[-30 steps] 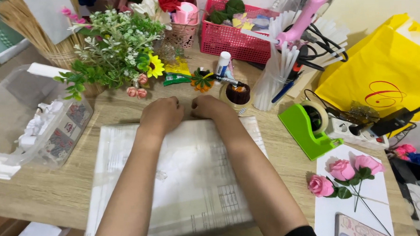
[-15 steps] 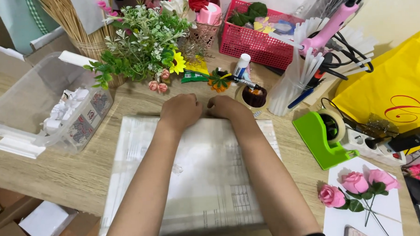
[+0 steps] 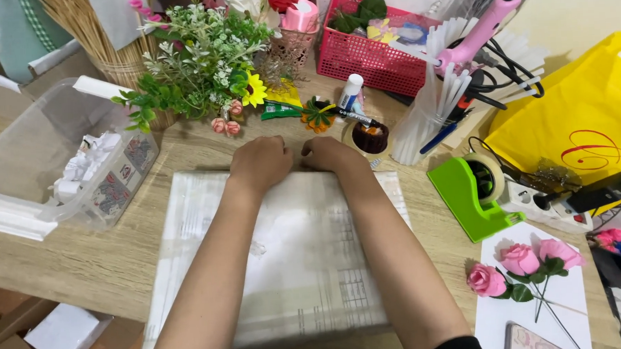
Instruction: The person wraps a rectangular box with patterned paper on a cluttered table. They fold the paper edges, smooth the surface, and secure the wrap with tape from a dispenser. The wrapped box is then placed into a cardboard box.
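A large flat stack of clear-wrapped white sheets (image 3: 300, 266) lies on the wooden table (image 3: 70, 255) in front of me. My left hand (image 3: 260, 163) and my right hand (image 3: 329, 153) rest side by side on its far edge, fingers curled over and pinching that edge. Both forearms stretch across the stack and cover its middle. Just beyond my hands lie small pink rosebuds (image 3: 224, 126) and a small orange flower (image 3: 318, 115).
A clear plastic box (image 3: 59, 171) with white paper scraps sits at the left. At the back stand a bunch of artificial flowers (image 3: 201, 60), a red basket (image 3: 372, 56) and a pink glue gun (image 3: 475, 31). On the right sit a green tape dispenser (image 3: 468, 195), a yellow bag (image 3: 580, 121) and pink paper roses (image 3: 520, 270).
The view has shifted slightly, so everything sits a little lower and to the right. My hands stay together on the far edge of the stack.
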